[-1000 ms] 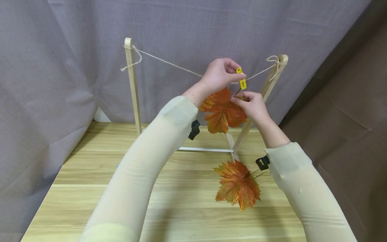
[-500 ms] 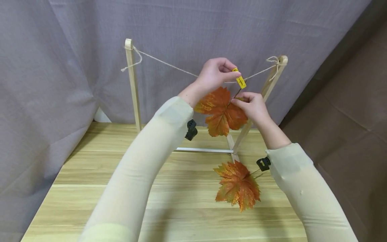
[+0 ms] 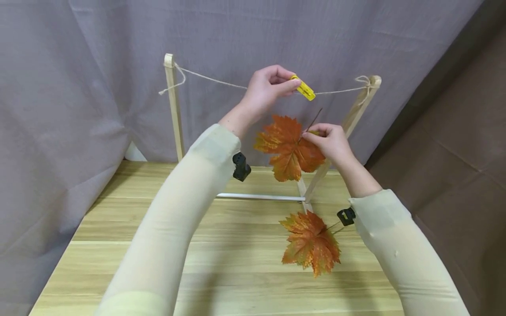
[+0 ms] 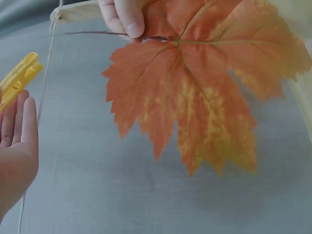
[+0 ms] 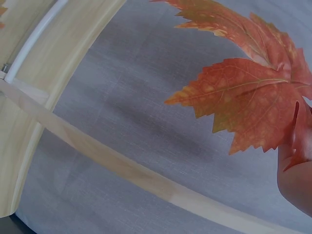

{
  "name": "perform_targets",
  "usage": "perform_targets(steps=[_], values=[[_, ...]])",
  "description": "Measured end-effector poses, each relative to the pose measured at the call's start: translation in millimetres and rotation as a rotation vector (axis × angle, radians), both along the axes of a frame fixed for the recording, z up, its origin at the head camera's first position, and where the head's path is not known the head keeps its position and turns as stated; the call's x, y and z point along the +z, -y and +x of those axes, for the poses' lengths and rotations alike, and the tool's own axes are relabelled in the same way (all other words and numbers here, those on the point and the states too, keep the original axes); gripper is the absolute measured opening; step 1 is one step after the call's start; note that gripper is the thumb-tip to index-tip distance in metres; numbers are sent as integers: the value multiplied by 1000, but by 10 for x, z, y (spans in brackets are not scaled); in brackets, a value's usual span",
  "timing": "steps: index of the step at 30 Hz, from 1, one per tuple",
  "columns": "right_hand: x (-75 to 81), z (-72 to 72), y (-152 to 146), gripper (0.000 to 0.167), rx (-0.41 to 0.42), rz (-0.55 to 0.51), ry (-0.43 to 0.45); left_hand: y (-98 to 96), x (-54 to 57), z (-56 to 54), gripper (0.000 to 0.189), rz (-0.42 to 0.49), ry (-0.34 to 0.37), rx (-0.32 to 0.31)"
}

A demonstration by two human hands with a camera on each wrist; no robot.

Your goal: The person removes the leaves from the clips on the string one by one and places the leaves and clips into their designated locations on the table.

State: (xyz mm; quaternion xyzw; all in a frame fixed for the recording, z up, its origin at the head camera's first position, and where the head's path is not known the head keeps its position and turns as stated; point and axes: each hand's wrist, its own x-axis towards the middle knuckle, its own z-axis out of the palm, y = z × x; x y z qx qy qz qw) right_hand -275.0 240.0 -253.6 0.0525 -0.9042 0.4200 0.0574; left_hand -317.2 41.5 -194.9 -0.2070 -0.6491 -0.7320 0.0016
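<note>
My left hand [image 3: 269,87] pinches a yellow clothespin [image 3: 305,90] by its handle end, beside the twine [image 3: 213,80]. A narrow gap shows between the clothespin [image 4: 22,78] and the twine [image 4: 47,73] in the left wrist view. Lower and to the right, my right hand [image 3: 331,140] holds an orange artificial maple leaf [image 3: 290,153] by its stem, between thumb and index finger. The bare stem end [image 3: 316,115] points up toward the twine, below it in the head view. In the right wrist view the leaf [image 5: 258,97] hangs beside the thumb.
Two wooden posts, a left one [image 3: 175,114] and a right one [image 3: 357,107], carry the tied twine. A white rod [image 3: 261,196] runs low between them. Another maple leaf [image 3: 310,243] lies on the wooden table [image 3: 237,281]. Grey cloth [image 3: 221,30] hangs behind.
My left hand has moved up and left with the clothespin, away from the leaf's stem. The sagging twine has risen. My right hand and the leaf are slightly lower.
</note>
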Motion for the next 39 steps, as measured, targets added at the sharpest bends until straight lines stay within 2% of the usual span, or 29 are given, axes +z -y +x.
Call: perform_targets(steps=[11, 17, 26, 29, 33, 39], values=[[-93, -4, -71, 9, -5, -29, -31, 187, -1, 81, 20, -16, -23, -18], [-114, 29, -151, 9, 16, -50, -12, 313, -92, 104, 24, -20, -7, -42], [-163, 87, -263, 7, 41, -76, 3, 560, -358, 184, 33, -59, 50, -93], [-191, 106, -314, 7, 41, -105, 14, 659, -484, 205, 34, -84, 57, -95], [-251, 143, -387, 8, 30, -72, 23, 810, -692, 220, 31, -145, 71, -75], [-340, 194, -481, 30, 15, -28, 53, 1070, -929, 268, 30, -222, 97, -43]])
